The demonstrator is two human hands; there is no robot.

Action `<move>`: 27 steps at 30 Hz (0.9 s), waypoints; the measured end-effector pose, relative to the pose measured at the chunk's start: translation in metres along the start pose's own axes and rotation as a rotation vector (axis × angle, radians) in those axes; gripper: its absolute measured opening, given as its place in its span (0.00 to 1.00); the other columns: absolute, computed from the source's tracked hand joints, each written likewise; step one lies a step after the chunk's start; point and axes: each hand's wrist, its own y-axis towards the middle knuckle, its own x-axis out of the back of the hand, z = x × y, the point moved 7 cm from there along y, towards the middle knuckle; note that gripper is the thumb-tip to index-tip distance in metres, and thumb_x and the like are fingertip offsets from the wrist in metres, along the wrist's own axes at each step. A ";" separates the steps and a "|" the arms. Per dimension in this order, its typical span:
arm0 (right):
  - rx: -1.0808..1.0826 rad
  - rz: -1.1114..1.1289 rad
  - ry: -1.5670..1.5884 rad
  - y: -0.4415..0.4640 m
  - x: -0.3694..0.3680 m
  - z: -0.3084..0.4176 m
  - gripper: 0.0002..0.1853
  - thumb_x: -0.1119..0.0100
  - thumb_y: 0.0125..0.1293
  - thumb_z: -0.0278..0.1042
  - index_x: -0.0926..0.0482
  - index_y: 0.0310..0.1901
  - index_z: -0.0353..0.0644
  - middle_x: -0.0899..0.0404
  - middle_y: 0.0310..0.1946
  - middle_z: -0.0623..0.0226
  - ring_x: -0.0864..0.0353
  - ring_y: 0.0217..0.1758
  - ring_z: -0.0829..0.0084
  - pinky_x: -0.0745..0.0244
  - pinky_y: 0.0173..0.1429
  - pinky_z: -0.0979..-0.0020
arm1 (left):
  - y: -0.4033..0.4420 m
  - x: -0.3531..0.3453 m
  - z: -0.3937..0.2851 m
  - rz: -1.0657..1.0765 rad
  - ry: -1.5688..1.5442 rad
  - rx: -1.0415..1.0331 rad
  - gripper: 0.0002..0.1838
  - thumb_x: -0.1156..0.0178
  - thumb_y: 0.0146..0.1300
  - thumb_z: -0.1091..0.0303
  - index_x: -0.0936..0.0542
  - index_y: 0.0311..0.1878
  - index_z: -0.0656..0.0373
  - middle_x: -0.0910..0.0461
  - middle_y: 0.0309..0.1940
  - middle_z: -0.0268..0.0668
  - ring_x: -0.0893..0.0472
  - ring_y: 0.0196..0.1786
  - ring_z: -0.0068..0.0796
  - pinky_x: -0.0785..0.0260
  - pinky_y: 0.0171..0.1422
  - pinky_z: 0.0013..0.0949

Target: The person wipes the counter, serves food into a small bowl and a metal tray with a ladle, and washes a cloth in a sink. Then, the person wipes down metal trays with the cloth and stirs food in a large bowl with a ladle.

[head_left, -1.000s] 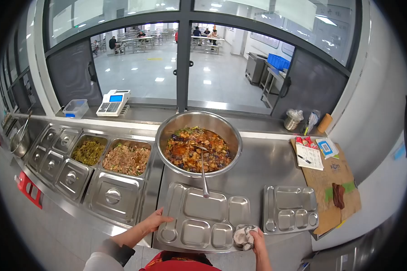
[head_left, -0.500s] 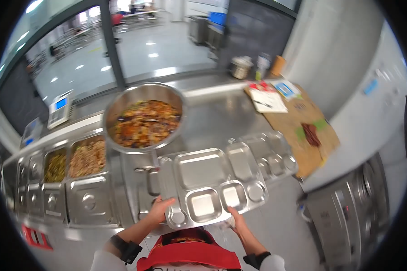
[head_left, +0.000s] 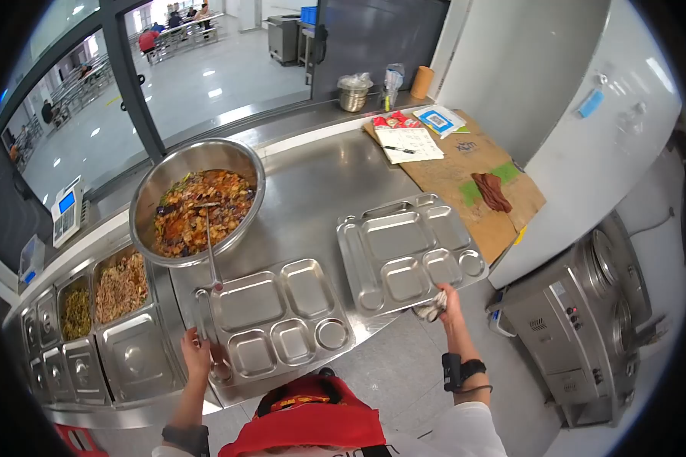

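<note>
A steel compartment tray point(head_left: 318, 288) lies on the counter before me, and my left hand point(head_left: 195, 352) is at its left edge, fingers apart, with nothing in it. My right hand point(head_left: 451, 303) holds a crumpled cloth point(head_left: 431, 308) at the front edge of a second steel tray point(head_left: 399, 233) on the right, with the thumb by the tray's rim. Behind the left tray stands a large steel bowl point(head_left: 143, 225) of stewed food point(head_left: 206, 209), with a ladle point(head_left: 212, 255) in it.
Food pans point(head_left: 122, 286) and lidded pans point(head_left: 135, 350) line the left. At the right lies cardboard point(head_left: 472, 156) with papers point(head_left: 408, 145) and a brown cloth point(head_left: 492, 192). A steel appliance point(head_left: 560, 335) stands at lower right. People point(head_left: 149, 42) sit beyond the window.
The view has turned right. The upper tray was lifted and carried right, and now rests at the right tray's place. My left hand has left it and is back by the left tray.
</note>
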 end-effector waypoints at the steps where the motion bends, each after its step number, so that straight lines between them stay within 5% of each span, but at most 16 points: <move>1: -0.008 0.001 -0.029 0.003 -0.005 0.008 0.13 0.50 0.51 0.38 0.29 0.31 0.36 0.27 0.24 0.63 0.25 0.27 0.68 0.28 0.32 0.66 | -0.002 -0.002 0.024 0.035 -0.030 0.076 0.22 0.47 0.43 0.75 0.32 0.47 0.63 0.29 0.36 0.42 0.28 0.30 0.31 0.34 0.36 0.30; 7: -0.015 -0.005 -0.544 0.031 0.009 0.024 0.25 0.54 0.57 0.50 0.28 0.35 0.28 0.26 0.28 0.63 0.27 0.29 0.73 0.32 0.35 0.72 | -0.027 -0.005 0.024 0.201 -0.465 0.508 0.19 0.45 0.42 0.74 0.30 0.41 0.69 0.26 0.23 0.42 0.26 0.26 0.30 0.35 0.29 0.29; 10: -0.003 0.022 -0.658 0.008 -0.021 0.029 0.21 0.54 0.57 0.49 0.27 0.34 0.34 0.26 0.26 0.64 0.27 0.28 0.75 0.32 0.31 0.76 | -0.030 -0.014 0.042 0.243 -0.338 0.452 0.16 0.44 0.44 0.73 0.30 0.38 0.67 0.27 0.20 0.38 0.27 0.23 0.26 0.37 0.26 0.27; 15: 0.410 0.377 -0.622 -0.057 -0.169 -0.006 0.17 0.52 0.57 0.43 0.29 0.41 0.38 0.28 0.36 0.63 0.29 0.37 0.75 0.33 0.41 0.74 | -0.045 -0.027 0.003 0.388 -0.521 0.483 0.09 0.45 0.47 0.73 0.34 0.29 0.63 0.32 0.15 0.33 0.32 0.14 0.21 0.42 0.15 0.25; 17: 0.380 0.427 -0.646 -0.078 -0.234 -0.038 0.16 0.48 0.54 0.39 0.30 0.44 0.41 0.31 0.42 0.61 0.32 0.44 0.71 0.36 0.48 0.71 | -0.052 -0.032 -0.006 0.459 -0.544 0.504 0.09 0.44 0.48 0.73 0.34 0.29 0.63 0.32 0.15 0.33 0.32 0.15 0.21 0.42 0.15 0.25; 19: 0.914 0.484 -0.858 -0.084 -0.284 -0.076 0.22 0.46 0.51 0.37 0.34 0.48 0.38 0.36 0.48 0.53 0.36 0.52 0.62 0.41 0.55 0.67 | -0.055 -0.036 -0.004 0.494 -0.524 0.461 0.09 0.44 0.49 0.72 0.35 0.29 0.62 0.33 0.15 0.33 0.32 0.15 0.21 0.42 0.15 0.25; 21: 1.091 0.430 -1.236 -0.091 -0.324 -0.136 0.30 0.48 0.51 0.39 0.41 0.54 0.32 0.47 0.56 0.44 0.45 0.59 0.52 0.44 0.57 0.61 | -0.057 -0.045 0.009 0.487 -0.460 0.366 0.10 0.44 0.49 0.71 0.35 0.29 0.62 0.33 0.15 0.32 0.32 0.15 0.21 0.42 0.15 0.25; 24: 0.960 0.405 -1.598 -0.118 -0.352 -0.200 0.35 0.51 0.53 0.39 0.52 0.57 0.26 0.56 0.59 0.39 0.55 0.63 0.48 0.50 0.60 0.57 | -0.056 -0.036 0.002 0.457 -0.398 0.286 0.10 0.45 0.50 0.70 0.36 0.29 0.62 0.33 0.15 0.32 0.33 0.15 0.21 0.43 0.17 0.26; 27: 0.900 0.576 -1.524 -0.137 -0.375 -0.233 0.37 0.54 0.54 0.39 0.57 0.58 0.24 0.61 0.59 0.36 0.60 0.64 0.47 0.54 0.61 0.55 | -0.059 -0.034 0.011 0.430 -0.382 0.268 0.10 0.45 0.50 0.69 0.35 0.30 0.64 0.33 0.16 0.33 0.34 0.17 0.22 0.44 0.19 0.27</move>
